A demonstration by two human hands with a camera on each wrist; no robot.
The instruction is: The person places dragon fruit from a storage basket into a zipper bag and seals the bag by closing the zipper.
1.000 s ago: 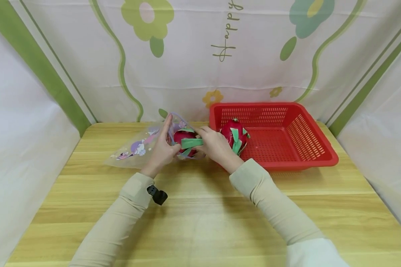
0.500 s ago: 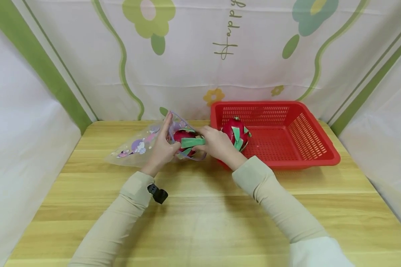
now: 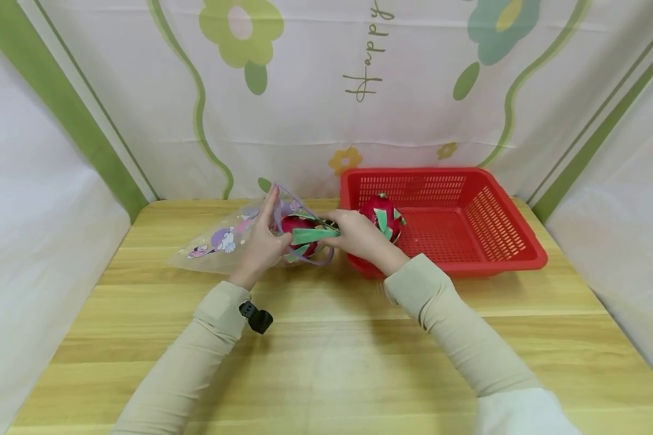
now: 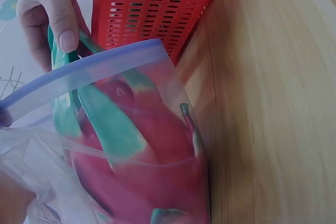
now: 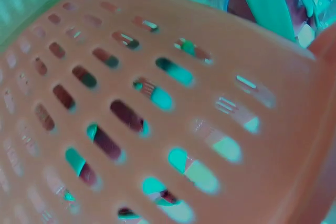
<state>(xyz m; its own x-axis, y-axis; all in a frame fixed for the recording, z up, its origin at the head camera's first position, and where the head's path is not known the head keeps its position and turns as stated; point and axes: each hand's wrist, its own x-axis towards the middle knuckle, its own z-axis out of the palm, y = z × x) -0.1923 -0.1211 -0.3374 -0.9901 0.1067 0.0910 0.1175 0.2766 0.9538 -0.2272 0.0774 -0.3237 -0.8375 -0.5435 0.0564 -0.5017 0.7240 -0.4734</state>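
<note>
A clear zip bag with purple cartoon prints lies on the table, its mouth facing right. Inside the mouth sits a red dragon fruit with green leaf tips, partly showing through the plastic. My left hand holds the bag at its mouth, index finger stretched up along the rim and thumb beside the fruit. With thumb and fingers my right hand pinches the fruit's green leaves where they stick out of the opening. Another dragon fruit is in the red basket, partly behind my right hand.
The slotted basket stands against the back of the table, close by my right hand; its wall fills most of the right wrist view. A printed white curtain hangs behind the wooden table.
My right hand has shifted slightly right, and more of the leaf length shows between it and the fruit. The bag's lower rim now shows as a loop. My left hand stays in place.
</note>
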